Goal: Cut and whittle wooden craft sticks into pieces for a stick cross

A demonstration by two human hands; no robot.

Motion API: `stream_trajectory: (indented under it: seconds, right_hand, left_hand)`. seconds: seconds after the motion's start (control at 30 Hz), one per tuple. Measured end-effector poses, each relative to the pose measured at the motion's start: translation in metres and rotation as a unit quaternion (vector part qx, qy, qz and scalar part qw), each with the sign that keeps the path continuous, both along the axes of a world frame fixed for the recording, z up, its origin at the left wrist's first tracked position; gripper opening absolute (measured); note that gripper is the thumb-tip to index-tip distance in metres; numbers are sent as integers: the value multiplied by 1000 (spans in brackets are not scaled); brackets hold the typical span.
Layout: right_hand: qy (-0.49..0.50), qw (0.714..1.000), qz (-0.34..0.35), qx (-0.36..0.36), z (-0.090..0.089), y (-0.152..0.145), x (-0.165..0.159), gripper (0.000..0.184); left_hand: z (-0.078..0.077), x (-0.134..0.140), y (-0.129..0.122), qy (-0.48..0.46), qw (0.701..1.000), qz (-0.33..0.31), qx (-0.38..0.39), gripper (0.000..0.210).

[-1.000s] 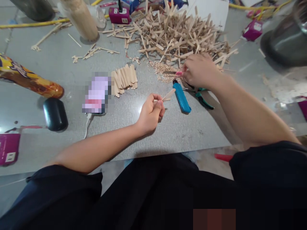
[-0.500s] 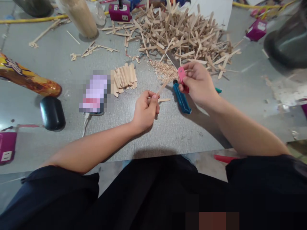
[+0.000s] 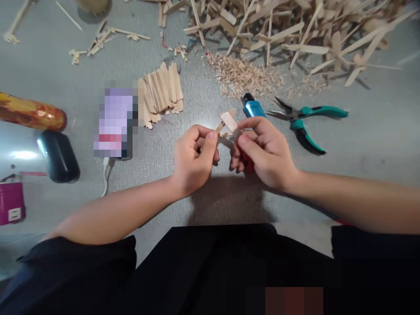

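My left hand is closed, pinching a thin wooden craft stick between thumb and fingers. Facing it, my right hand is closed around a knife with a pinkish-red handle, most of it hidden by the fingers. A pale, flat piece that looks like the blade juts out past my right thumb and meets or overlaps the stick; I cannot tell whether they touch. Just beyond my right fingers lies a blue cutter, partly covered. Wood shavings are heaped farther up.
Craft sticks lie in a row beside a charging phone. Pliers with teal handles rest at right. A large pile of joined sticks fills the back. At left are a dark oval case, an orange tube and a purple box.
My right hand has come down toward my left, bringing the knife to the stick. The view has tilted closer to the table, and the pliers now show fully.
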State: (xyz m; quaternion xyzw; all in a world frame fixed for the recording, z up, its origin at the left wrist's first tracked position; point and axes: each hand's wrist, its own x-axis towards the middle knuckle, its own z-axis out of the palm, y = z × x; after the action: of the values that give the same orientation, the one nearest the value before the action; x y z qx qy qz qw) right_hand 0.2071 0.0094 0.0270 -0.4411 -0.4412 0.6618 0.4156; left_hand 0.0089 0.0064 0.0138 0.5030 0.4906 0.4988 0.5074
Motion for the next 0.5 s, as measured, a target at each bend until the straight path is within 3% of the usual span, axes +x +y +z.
stream_trajectory:
  seconds: [0.17,0.33,0.43,0.5]
  right_hand:
    - [-114,993,23,33,3,0,2,57]
    - [-161,981,8,113,4,4,3,45]
    - [-136,987,26,78,5,5,2,30]
    - [-119,991,42,51,6,4,2,31]
  left_hand:
    - [0,-1,-2,-4,1000,0,-11,45]
    - [1,-1,-2,26,999,1,-19,48]
    - [1,0,-2,32,999,1,-2,48]
    - [0,-1,-3,44,999,-1,2,45]
